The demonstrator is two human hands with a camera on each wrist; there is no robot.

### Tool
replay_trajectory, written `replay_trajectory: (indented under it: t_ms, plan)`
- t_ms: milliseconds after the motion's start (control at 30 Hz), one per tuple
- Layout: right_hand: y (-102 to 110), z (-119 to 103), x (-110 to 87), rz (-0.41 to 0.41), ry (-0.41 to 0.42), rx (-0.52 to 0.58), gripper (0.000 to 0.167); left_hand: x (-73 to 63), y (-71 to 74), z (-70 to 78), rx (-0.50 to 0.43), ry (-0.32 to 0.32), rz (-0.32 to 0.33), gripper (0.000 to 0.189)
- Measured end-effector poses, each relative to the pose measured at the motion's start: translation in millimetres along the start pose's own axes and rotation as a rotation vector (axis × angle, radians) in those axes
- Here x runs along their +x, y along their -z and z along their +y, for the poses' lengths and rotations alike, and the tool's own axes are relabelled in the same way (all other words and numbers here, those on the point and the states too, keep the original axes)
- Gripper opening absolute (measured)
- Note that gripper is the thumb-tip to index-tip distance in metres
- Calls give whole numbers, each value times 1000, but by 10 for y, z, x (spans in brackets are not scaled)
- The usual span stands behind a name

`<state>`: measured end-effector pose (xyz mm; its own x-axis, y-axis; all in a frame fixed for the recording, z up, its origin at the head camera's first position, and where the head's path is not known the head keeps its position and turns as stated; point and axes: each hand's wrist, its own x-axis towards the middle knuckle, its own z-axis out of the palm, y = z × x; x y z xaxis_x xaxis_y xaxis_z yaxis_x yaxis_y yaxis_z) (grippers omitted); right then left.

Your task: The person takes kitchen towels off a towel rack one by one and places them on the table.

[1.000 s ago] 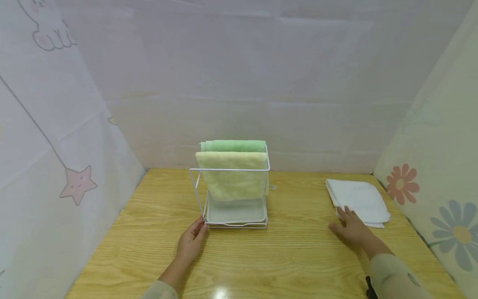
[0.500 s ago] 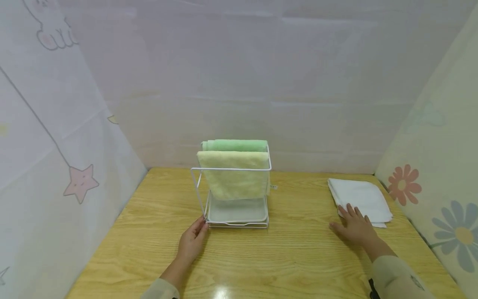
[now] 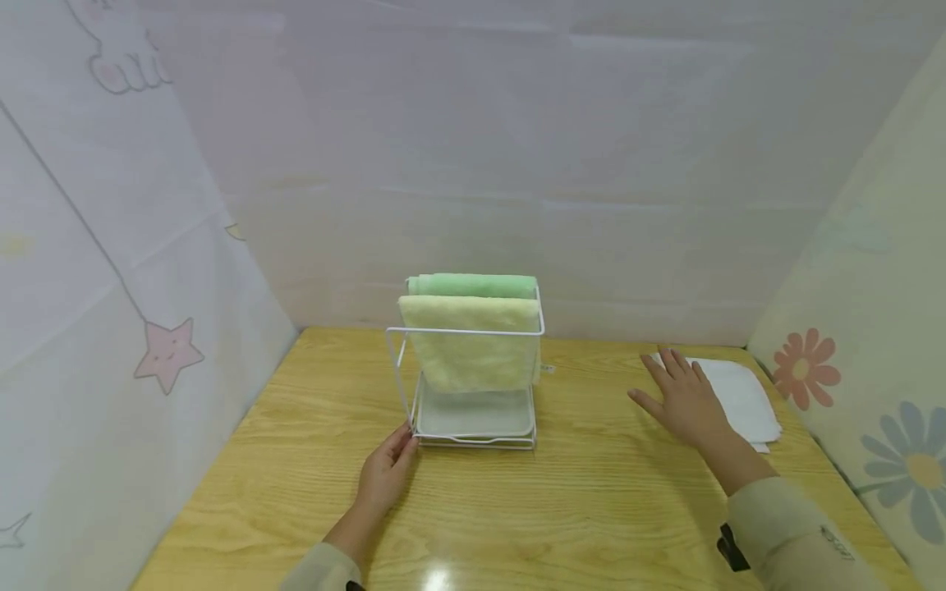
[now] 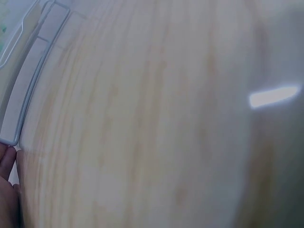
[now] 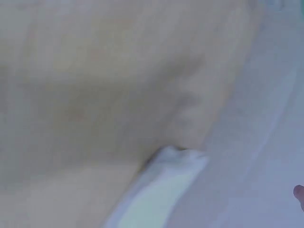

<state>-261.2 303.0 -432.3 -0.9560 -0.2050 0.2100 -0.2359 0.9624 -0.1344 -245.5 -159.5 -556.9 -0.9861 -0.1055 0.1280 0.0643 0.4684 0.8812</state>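
Note:
A white wire towel rack (image 3: 473, 332) stands on the table with a yellow towel (image 3: 473, 353) and a green towel (image 3: 476, 285) draped over its bars. A pale tray (image 3: 473, 412) sits in its base. My left hand (image 3: 383, 476) pinches the rack's front left bottom corner; in the left wrist view, fingers (image 4: 6, 161) show at that corner. With fingers spread and straight, my right hand (image 3: 691, 406) hovers over the left part of a folded white towel (image 3: 742, 402), covering some of it. The right wrist view shows a blurred end of the white towel (image 5: 161, 190).
The wooden table (image 3: 576, 509) ends at a pale cloth backdrop (image 3: 621, 263) behind. Patterned cloth walls (image 3: 894, 345) close in on both sides. A small tag (image 3: 548, 368) pokes out right of the rack.
My right hand has lifted and moved forward and left from the white towel's near edge, its fingers spreading. The left hand stays at the rack's corner. The head view has shifted slightly.

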Motion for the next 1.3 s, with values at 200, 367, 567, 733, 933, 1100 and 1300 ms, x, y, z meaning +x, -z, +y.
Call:
replay_trajectory:
  t_ms: [200,367,567,733,933,1100,1300]
  plan:
    - [468,-428,346,63,96,-25,76,2,-1,-3,-4,-4,9,40]
    - [788,-797,569,93,179,11,73,-7,1,-7,-17,-5,-2,40]
    - [1029,-1153,811,100,227,104,69,-9,2,5,-6,-17,13,41]
    - [1152,-1426,972,75,262,171,62,-9,0,11,-5,-31,14,40]
    - [1164,-1716,1098,-2,328,130,58,-5,-21,-25,-1,-25,14,39]
    - [1100,-1892,1185,-112,353,109,59,-15,-49,-31,4,-23,18,39]
    - [1019,-2011,1287,-213,324,141,57,-29,-58,-8,11,-30,11,39]
